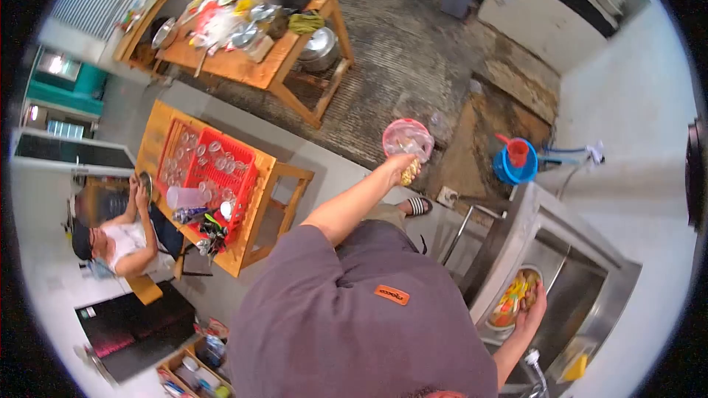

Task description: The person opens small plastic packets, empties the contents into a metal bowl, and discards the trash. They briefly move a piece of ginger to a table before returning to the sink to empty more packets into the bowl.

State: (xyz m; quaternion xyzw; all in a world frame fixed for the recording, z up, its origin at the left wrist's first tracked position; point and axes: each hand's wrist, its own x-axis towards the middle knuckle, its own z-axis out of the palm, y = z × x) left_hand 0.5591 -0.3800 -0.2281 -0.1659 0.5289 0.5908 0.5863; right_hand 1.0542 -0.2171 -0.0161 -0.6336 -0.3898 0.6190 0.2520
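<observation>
My left hand is stretched forward and closed on a handful of pale yellow food scraps. Just beyond it, on the floor, stands a red bin lined with a clear plastic bag; the hand is at its near edge in this view. To my right, my right hand curls at the side of a metal bowl in the steel sink. Yellow, orange and red vegetable pieces fill the bowl. Brownish lumps lie against the right fingers, too small to name.
A blue bucket with a red dipper stands beyond the sink. A faucet is at the sink's near side. Left, a wooden table bears red crates of glasses; a seated person is beside it. Another cluttered table stands farther off.
</observation>
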